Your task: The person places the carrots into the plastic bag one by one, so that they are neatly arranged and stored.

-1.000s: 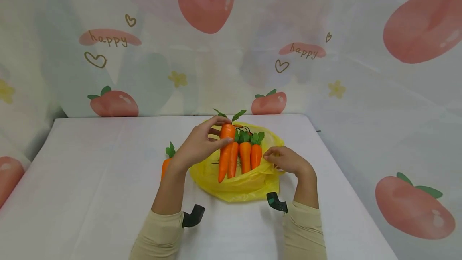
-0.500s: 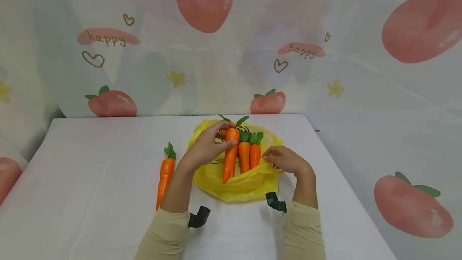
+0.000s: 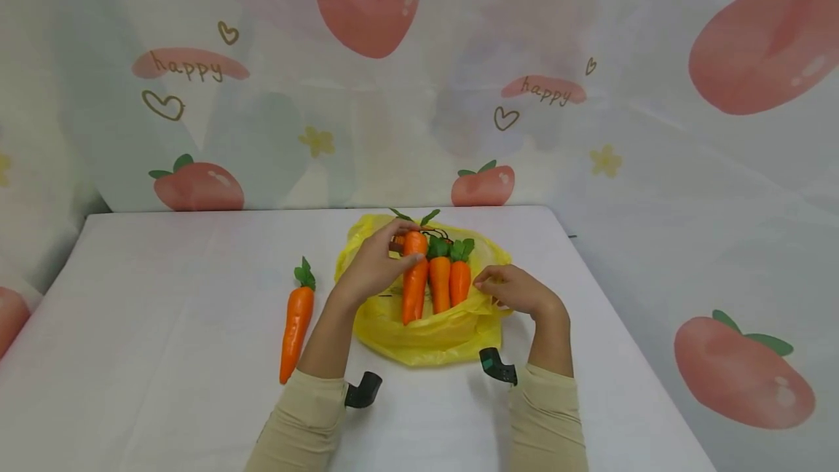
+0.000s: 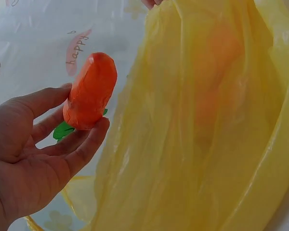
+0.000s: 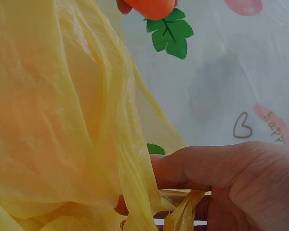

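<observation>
- While the left hand (image 3: 375,266) grips a carrot (image 3: 416,275) between thumb and fingers, the right hand (image 3: 521,290) pinches the rim of a yellow bag (image 3: 426,352).
- Left grip: clamped on the carrot near its leafy end; green leaves show above the fingers in the head view, and the tapered end points down toward the near side of the bag's mouth. Contact between this carrot and the bag cannot be told.
- Left wrist view: carrot seen tip-on, fingertips on either side, leaves partly hidden behind it.
- Right grip: thumb and fingers closed around gathered plastic at the bag's right side, clearest in the right wrist view.
- Bag lies on a white table (image 3: 164,326), mouth spread, near rim raised in folds.
- Contents: a middle carrot (image 3: 440,284) and a right-hand carrot (image 3: 460,284) lie side by side in the bag, leaves toward the far side. What lies behind the held carrot is partly hidden.
- One loose carrot (image 3: 297,333) lies on the table, left of the bag and apart from it, leaves pointing away from the person.
- Behind the table: a pale backdrop (image 3: 406,122) with printed red fruit.
</observation>
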Demonstrator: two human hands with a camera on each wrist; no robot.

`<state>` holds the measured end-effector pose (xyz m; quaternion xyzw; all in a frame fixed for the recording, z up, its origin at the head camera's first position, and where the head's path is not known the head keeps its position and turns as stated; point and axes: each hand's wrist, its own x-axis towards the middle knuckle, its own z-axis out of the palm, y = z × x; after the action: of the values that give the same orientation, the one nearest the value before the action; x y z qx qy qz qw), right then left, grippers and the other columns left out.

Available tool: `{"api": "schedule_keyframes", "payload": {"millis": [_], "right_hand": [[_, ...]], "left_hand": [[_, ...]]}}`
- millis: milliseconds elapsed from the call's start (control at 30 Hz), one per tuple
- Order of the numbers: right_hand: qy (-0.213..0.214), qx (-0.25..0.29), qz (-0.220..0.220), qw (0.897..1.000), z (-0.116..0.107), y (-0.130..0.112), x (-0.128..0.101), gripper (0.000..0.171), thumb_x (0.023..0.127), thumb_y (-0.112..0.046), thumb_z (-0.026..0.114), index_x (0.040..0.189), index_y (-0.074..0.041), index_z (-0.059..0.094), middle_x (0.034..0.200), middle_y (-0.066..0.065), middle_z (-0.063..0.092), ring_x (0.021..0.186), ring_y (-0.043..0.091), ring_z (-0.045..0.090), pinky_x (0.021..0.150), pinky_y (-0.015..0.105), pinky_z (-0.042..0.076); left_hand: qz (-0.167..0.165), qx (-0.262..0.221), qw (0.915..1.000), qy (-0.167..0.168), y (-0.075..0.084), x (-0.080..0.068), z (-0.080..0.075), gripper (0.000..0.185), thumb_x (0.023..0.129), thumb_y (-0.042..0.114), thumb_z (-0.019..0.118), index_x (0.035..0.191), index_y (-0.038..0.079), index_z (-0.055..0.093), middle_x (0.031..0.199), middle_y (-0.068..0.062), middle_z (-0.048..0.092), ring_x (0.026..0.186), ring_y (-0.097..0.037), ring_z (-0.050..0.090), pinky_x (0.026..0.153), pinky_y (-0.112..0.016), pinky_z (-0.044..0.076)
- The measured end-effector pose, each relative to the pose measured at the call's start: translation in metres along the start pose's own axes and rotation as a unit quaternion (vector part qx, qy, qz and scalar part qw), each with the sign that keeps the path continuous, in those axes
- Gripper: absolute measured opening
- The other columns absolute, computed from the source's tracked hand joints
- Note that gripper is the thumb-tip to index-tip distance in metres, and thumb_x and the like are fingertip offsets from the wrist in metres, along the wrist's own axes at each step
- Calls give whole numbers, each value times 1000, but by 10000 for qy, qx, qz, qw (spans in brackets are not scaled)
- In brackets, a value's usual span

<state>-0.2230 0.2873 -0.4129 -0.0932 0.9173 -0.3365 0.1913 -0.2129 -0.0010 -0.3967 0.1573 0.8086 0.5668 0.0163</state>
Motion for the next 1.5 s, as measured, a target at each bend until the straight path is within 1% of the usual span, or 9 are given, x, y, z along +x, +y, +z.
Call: {"api": "schedule_keyframes", "payload": {"millis": [133, 267, 433, 600, 767, 933, 1167, 1300, 1500], "right_hand": [[-11, -14, -44, 10000, 1, -1, -1, 27, 107, -21, 57, 120, -1, 69, 104, 10, 63, 88, 27, 60, 84, 45, 55], [-25, -16, -81, 10000, 0, -2, -3, 27, 107, -21, 56, 120, 0, 68, 104, 10, 63, 87, 27, 60, 82, 43, 55], [-30, -24, -68, 10000, 0, -2, -3, 27, 107, -20, 56, 121, 0, 68, 104, 10, 64, 87, 26, 60, 82, 42, 55], [-19, -56, -56, 10000, -1, -1, -2, 27, 107, -20, 56, 121, 0, 68, 106, 10, 64, 87, 26, 60, 83, 43, 55], [-21, -58, -91, 9999, 0, 0, -1, 26, 107, -21, 57, 120, -2, 69, 101, 8, 64, 87, 26, 60, 82, 42, 55], [-53, -17, -152, 9999, 0, 0, 0, 26, 107, -21, 57, 119, -1, 69, 97, 9, 63, 86, 27, 60, 80, 42, 54], [-36, 31, -57, 10000, 0, -1, -1, 25, 107, -20, 57, 118, -2, 69, 96, 8, 63, 86, 27, 59, 80, 41, 54], [-30, 56, -17, 10000, 0, -1, -1, 25, 106, -19, 56, 118, -1, 69, 98, 9, 63, 88, 29, 59, 82, 43, 53], [-39, -27, 9, 10000, 0, 3, 3, 26, 107, -20, 55, 119, -2, 69, 98, 8, 63, 87, 28, 60, 82, 43, 54]], "left_hand": [[-118, -45, 9998, 121, -4, 2, 1, 46, 98, 12, 74, 141, 14, 58, 140, -6, 57, 121, -30, 57, 88, -40, 57], [-276, -32, 9994, 218, -6, 3, 2, 45, 98, 9, 74, 139, 15, 59, 141, -5, 57, 122, -30, 56, 90, -41, 57], [-430, 3, 9987, 260, -12, 3, 4, 46, 97, 9, 74, 141, 14, 59, 143, -5, 55, 125, -32, 55, 90, -42, 57], [-622, 31, 9980, 50, -21, 1, 6, 47, 99, 14, 72, 143, 15, 56, 147, -5, 51, 126, -32, 55, 88, -42, 57], [-701, -8, 9975, -102, -29, -1, 8, 46, 99, 12, 73, 142, 12, 58, 146, -10, 50, 121, -34, 58, 85, -40, 58], [-865, 44, 9962, -34, -33, 1, 8, 45, 98, 11, 73, 141, 11, 58, 145, -11, 51, 118, -34, 59, 83, -40, 58], [-1139, 84, 9932, 231, -35, 8, 13, 46, 100, 7, 68, 144, 10, 54, 144, -14, 49, 116, -33, 59, 81, -38, 58], [-1246, 129, 9916, 334, -39, 12, 16, 44, 100, 4, 68, 142, 9, 55, 144, -16, 49, 114, -33, 60, 84, -41, 57], [-1350, 301, 9896, 400, -45, 16, 18, 41, 100, 6, 68, 139, 11, 56, 144, -18, 49, 111, -33, 59, 87, -44, 56]]}}
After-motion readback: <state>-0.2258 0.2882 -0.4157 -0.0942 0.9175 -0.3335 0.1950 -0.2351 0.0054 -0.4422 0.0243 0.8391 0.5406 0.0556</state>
